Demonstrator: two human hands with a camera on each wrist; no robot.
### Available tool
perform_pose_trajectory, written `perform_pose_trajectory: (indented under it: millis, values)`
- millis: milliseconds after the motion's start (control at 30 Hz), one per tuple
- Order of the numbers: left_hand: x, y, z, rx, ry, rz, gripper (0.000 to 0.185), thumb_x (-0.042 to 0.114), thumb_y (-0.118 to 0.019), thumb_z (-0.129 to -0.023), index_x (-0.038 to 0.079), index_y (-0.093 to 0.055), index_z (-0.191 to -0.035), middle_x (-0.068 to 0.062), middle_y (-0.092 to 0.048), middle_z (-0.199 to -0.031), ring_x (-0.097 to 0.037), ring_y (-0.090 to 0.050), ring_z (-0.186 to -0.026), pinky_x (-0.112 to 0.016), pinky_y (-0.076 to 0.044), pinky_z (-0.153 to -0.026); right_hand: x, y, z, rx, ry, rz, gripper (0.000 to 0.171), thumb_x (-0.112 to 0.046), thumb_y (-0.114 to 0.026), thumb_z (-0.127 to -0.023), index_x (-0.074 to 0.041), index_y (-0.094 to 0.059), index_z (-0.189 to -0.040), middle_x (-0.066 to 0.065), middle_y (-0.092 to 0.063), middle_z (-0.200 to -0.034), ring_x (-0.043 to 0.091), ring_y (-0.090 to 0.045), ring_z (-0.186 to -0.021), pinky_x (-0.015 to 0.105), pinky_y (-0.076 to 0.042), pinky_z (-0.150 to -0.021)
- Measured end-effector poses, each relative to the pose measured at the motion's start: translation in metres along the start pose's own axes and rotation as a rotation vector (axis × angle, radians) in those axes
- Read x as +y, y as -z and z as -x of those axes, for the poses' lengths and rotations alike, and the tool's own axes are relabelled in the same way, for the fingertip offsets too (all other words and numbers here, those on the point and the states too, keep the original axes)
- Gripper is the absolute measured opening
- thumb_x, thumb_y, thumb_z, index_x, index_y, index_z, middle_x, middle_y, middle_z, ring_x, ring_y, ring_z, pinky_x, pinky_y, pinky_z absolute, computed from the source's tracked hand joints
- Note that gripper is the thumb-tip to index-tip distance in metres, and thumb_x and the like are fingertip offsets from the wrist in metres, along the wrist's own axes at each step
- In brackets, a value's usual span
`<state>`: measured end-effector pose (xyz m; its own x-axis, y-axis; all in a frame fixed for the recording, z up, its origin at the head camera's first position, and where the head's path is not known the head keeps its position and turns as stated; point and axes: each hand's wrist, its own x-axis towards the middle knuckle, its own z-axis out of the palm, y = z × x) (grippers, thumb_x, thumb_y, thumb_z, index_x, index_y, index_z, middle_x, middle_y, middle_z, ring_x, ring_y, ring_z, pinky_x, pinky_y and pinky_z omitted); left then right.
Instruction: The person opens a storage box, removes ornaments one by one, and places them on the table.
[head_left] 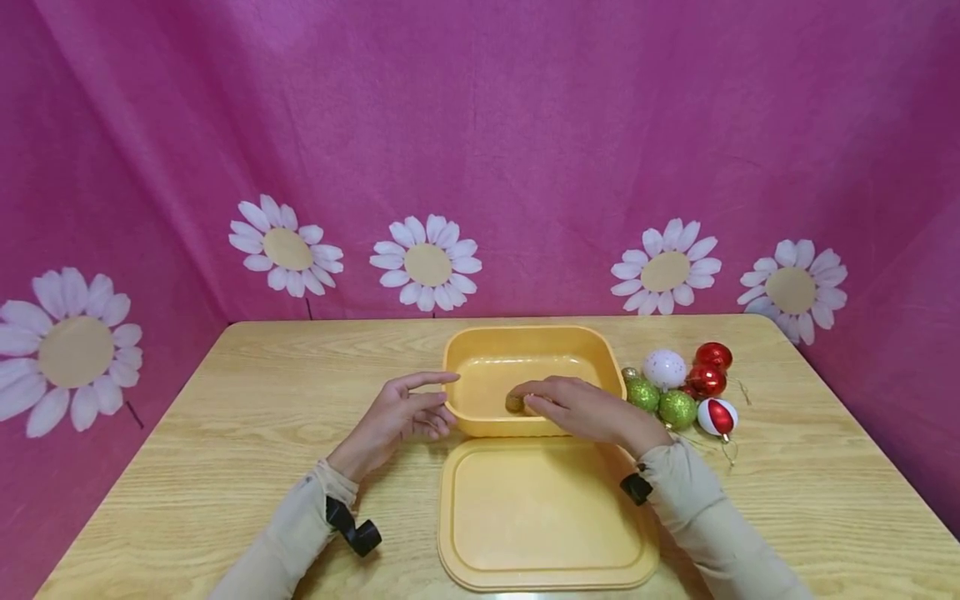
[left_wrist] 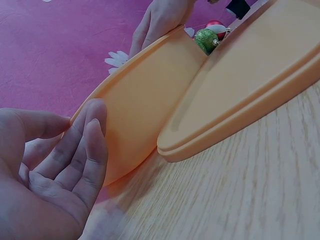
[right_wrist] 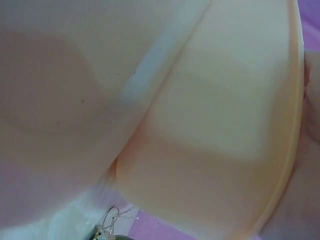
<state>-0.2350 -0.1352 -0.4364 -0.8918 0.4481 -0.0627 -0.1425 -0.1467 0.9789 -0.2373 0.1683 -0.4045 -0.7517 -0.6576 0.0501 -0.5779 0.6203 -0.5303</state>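
Note:
A deep yellow plastic box [head_left: 536, 427] stands uncovered on the table. At its left end my left hand [head_left: 397, 417] holds the rim with thumb and index finger, the other fingers bent beside the outer wall. My right hand [head_left: 581, 407] reaches over the front wall into the box. Its fingertips grip a small gold glitter bauble [head_left: 514, 402] just above or on the box floor; the exact height cannot be told. In the right wrist view the blurred box lid [right_wrist: 55, 90] fills much of the frame, and the bauble is hidden.
The flat yellow lid [head_left: 547, 512] lies in front of the box. Right of the box several baubles cluster: green glitter [head_left: 678, 409], white speckled [head_left: 664, 368], shiny red [head_left: 707, 380] and red-and-white [head_left: 717, 416]. A pink curtain [head_left: 480, 150] with daisies hangs behind the wooden table [head_left: 315, 358].

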Motion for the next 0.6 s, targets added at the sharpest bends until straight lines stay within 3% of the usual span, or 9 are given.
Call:
perform_pose_trajectory:
  millis: [200, 400, 600]
  values:
    - [0.0006, -0.001, 0.0003, 0.008, 0.014, 0.01, 0.045, 0.011, -0.061, -0.099, -0.001, -0.051, -0.142, -0.01, -0.073, -0.078, -0.015, -0.068, -0.065, -0.027, -0.059, -0.061, 0.0031, 0.0025, -0.0001, 0.001, -0.051, -0.047, 0.023, -0.007, -0.051, -0.1, -0.007, -0.07, -0.114, 0.007, -0.071, -0.109, 0.022, -0.064, -0.101, 0.041, -0.052, -0.089]
    - [0.0013, -0.0016, 0.001, 0.008, 0.019, 0.016, 0.046, 0.011, -0.061, -0.099, -0.001, -0.051, -0.142, -0.009, -0.073, -0.078, -0.015, -0.068, -0.064, -0.026, -0.059, -0.061, 0.0048, 0.0049, -0.0018, -0.025, -0.085, -0.102, 0.018, -0.018, -0.056, -0.101, -0.013, -0.074, -0.101, -0.004, -0.072, -0.096, 0.013, -0.061, -0.088, 0.033, -0.05, -0.081]
    - [0.0014, -0.0021, 0.0006, 0.004, 0.011, 0.011, 0.045, 0.011, -0.061, -0.099, -0.001, -0.052, -0.141, -0.01, -0.073, -0.078, -0.015, -0.069, -0.065, -0.026, -0.059, -0.06, 0.0104, 0.0069, -0.0009, -0.067, -0.023, -0.135, 0.02, -0.016, -0.056, -0.101, -0.013, -0.075, -0.094, -0.005, -0.069, -0.089, 0.007, -0.055, -0.078, 0.027, -0.048, -0.076]
